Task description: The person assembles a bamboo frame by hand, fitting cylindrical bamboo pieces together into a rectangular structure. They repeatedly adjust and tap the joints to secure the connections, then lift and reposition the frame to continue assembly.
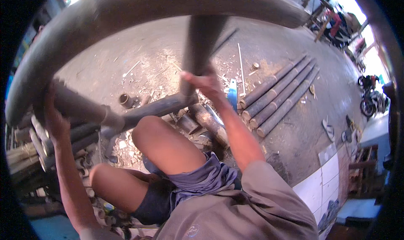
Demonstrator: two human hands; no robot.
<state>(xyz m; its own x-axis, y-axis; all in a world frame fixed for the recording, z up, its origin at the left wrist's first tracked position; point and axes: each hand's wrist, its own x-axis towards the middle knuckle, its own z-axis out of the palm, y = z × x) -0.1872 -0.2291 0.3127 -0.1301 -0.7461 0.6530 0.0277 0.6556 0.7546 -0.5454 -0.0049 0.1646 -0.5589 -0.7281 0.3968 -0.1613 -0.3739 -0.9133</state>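
A bamboo frame (176,4) is raised in front of me, its thick brown pole arching across the top of the view. Two shorter legs join that pole. Around the lower part of the right leg (204,36), my right hand (205,83) is closed, its thumb showing along the side. At the frame's left end, my left hand (54,116) grips the thick pole beside the left leg (84,104); the pole partly hides its fingers. A dark bamboo pole (158,106) slants behind my knees, below the right leg.
Several long bamboo poles (277,92) lie side by side on the floor at right. A blue blade-like tool (232,93) stands near a bamboo log (210,121). Wood chips and a short bamboo piece (126,100) litter the ground. More bamboo (25,156) is piled at left; sandals (328,129) lie far right.
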